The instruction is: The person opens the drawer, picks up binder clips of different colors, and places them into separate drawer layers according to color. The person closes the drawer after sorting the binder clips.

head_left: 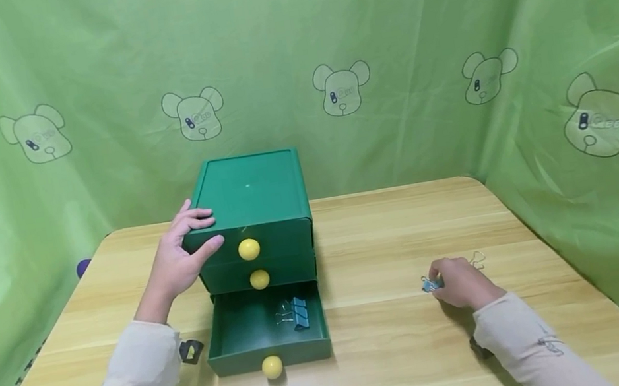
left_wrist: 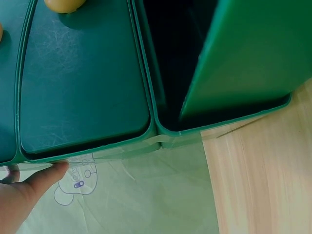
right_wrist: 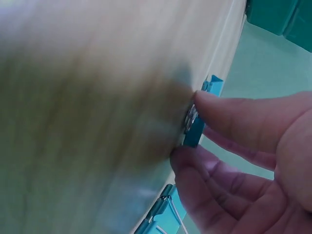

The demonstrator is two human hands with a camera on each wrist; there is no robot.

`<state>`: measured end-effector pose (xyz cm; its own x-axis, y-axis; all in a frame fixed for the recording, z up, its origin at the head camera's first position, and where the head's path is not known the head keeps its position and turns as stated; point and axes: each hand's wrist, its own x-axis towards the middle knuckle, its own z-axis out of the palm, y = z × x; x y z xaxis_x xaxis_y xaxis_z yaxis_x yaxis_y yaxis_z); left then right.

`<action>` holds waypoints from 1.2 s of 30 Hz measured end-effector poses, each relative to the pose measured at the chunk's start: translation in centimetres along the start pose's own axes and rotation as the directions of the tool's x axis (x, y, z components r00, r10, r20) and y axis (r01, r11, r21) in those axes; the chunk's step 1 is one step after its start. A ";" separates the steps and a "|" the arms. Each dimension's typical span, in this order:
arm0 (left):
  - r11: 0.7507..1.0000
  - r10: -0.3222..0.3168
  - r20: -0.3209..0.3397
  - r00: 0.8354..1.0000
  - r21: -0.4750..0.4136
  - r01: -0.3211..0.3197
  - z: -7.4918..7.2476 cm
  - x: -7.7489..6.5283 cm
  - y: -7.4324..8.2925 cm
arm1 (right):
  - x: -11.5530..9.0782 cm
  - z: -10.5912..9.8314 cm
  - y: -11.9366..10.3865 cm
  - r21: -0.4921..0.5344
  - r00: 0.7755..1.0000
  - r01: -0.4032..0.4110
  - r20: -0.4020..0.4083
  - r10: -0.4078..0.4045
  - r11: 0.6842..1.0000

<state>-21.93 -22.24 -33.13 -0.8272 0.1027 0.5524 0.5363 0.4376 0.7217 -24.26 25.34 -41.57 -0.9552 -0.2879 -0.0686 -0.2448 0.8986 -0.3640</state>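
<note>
A green drawer box with yellow knobs stands left of the table's middle. My left hand rests at its upper left front corner, fingers on the top and thumb by the front edge. The bottom drawer is pulled out, and a blue binder clip lies inside it. To the right, my right hand pinches another blue binder clip between thumb and fingers, low at the tabletop. A further blue binder clip lies beside that hand; its wire handles show behind the hand in the head view.
The wooden table has a green cloth with bear-head prints behind it and at both sides. Black wrist-camera parts sit beside the left sleeve. A purple round thing shows past the table's left edge.
</note>
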 end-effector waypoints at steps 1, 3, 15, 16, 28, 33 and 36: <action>1.000 -0.001 0.000 1.000 -0.001 0.001 0.0 0.0 0.0 | 0.0 0.0 0.0 0.000 1.000 0.001 0.003 -0.001 1.000; 1.000 -0.003 0.000 1.000 -0.003 0.003 0.0 -0.1 0.0 | 0.0 0.1 0.0 -0.003 1.000 0.005 0.006 -0.005 1.000; 1.000 0.005 -0.006 1.000 -0.002 -0.006 0.1 0.0 -0.2 | 0.0 0.1 0.0 -0.007 1.000 0.016 -0.009 -0.016 1.000; 1.000 0.007 -0.007 1.000 -0.001 -0.007 0.0 0.0 -0.2 | 0.0 0.1 0.1 -0.007 1.000 0.018 -0.011 -0.018 1.000; 1.000 0.005 -0.002 1.000 -0.007 -0.005 0.1 0.0 -0.2 | 0.4 -0.1 -0.2 0.036 1.000 -0.005 -0.020 0.006 0.999; 1.000 0.000 -0.002 1.000 -0.004 0.000 0.1 0.0 -0.2 | 0.3 -0.2 -0.5 0.043 1.000 0.006 -0.026 -0.005 0.999; 1.000 -0.001 -0.002 1.000 -0.002 0.001 0.1 0.0 -0.2 | 0.3 -0.3 -0.8 0.047 0.999 0.026 -0.038 -0.025 0.999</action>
<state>-22.06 -22.30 -33.35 -0.8275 0.1006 0.5523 0.5357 0.4357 0.7233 -24.38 24.61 -41.05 -0.9546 -0.2971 -0.0242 -0.2617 0.8742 -0.4091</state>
